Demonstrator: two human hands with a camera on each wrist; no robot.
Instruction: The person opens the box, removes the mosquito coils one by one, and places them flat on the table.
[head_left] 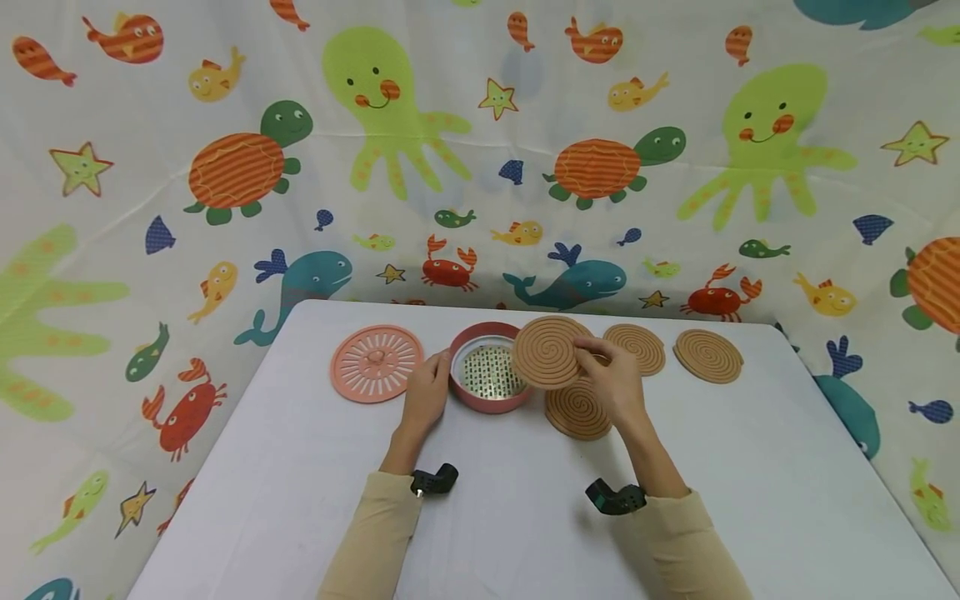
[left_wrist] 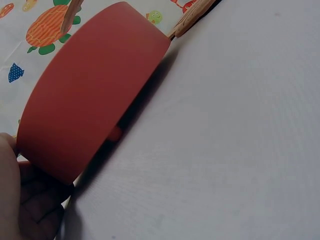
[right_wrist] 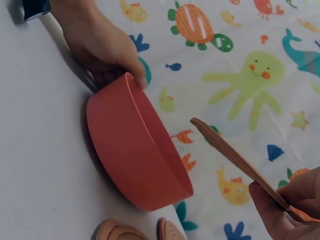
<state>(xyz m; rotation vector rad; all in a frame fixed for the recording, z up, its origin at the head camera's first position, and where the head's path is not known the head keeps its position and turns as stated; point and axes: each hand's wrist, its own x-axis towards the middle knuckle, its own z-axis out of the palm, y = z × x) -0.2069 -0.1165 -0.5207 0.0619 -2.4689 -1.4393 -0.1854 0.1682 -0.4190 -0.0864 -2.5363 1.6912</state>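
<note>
My right hand pinches a brown spiral mosquito coil by its right edge, between thumb and fingers. In the head view this coil is above the table, overlapping the right rim of a round red mosquito coil holder. Edge-on, the coil shows tilted and apart from the holder in the right wrist view. My left hand grips the holder's left side, its thumb at the rim. Inside the holder lies a perforated metal plate. Another coil lies on the table below the held one.
A round pink slotted lid with a centre knob lies left of the holder. Two more coils, one nearer and one farther right, lie on the white table. Behind hangs a sea-animal patterned cloth.
</note>
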